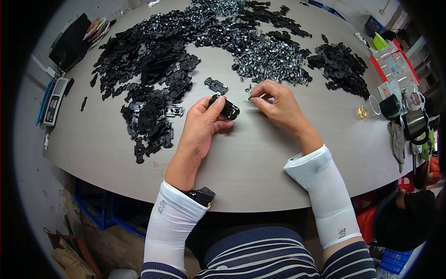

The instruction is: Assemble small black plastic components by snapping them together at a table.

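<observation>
Here a small black plastic part (225,107) is gripped in the left hand (203,124), above the grey table (260,162).
A small metal piece (251,96) is pinched in the right hand (277,104), just beside the part; it would best be lined up squarely before pressing, with the part held steady. The silver pile (272,58) lies near.
</observation>
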Tool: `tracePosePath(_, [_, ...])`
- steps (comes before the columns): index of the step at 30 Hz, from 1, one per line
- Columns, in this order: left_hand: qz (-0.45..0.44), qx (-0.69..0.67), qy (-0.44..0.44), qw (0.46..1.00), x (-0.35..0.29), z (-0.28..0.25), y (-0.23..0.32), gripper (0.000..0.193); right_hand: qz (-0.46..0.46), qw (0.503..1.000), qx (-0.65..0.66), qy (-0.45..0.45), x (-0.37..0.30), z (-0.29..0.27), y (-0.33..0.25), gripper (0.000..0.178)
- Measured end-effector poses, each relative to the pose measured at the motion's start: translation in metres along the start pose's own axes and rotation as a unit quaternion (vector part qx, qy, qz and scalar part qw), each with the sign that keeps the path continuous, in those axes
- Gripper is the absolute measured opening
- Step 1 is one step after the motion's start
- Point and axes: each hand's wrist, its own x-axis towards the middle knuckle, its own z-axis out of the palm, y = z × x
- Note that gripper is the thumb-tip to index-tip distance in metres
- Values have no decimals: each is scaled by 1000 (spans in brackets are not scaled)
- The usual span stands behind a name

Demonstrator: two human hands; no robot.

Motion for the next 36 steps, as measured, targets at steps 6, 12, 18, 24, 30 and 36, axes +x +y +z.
tracePosePath(6, [20, -5, 19, 1000, 2, -3, 0, 24, -32, 999, -8, -5, -4, 9, -13, 5])
tracePosePath(12, [51, 46, 42, 997, -3, -9, 2, 24, -92, 992, -75, 40, -6, 12, 1, 6])
tracePosePath(18, [98, 207, 51, 972, -48, -15, 11, 32, -109, 981, -159, -15, -11, 12, 5, 8])
tracePosePath(24, [152, 248, 246, 925, -133, -89, 31, 34, -116, 980, -163, -20, -10, 14, 5, 9])
tracePosePath(30, [134, 515, 434, 727, -233, -234, 15, 42, -128, 975, -183, -15, -7, 13, 5, 6])
tracePosePath(36, [225, 683, 366, 591, -187, -179, 22, 37, -133, 975, -179, -20, -10, 16, 8, 7])
